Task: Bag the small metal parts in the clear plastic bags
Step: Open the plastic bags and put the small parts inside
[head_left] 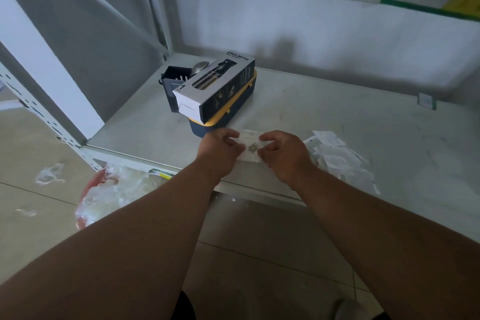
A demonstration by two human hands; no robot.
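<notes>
A small clear plastic bag (pixel 250 138) lies flat on the white metal shelf (pixel 337 122) near its front edge. Small metal parts (pixel 252 147) show through the bag between my two hands. My left hand (pixel 220 149) pinches the bag's left side with curled fingers. My right hand (pixel 281 153) pinches its right side, thumb and fingers curled on the plastic. A loose heap of more clear plastic bags (pixel 337 157) lies just right of my right hand.
A spray bottle box (pixel 215 86) lies on a blue and yellow case (pixel 228 114) behind my hands, with a dark holder (pixel 172 80) at its left. The shelf's white upright (pixel 46 65) stands at the left. Crumpled plastic over something red (pixel 104 195) lies on the floor.
</notes>
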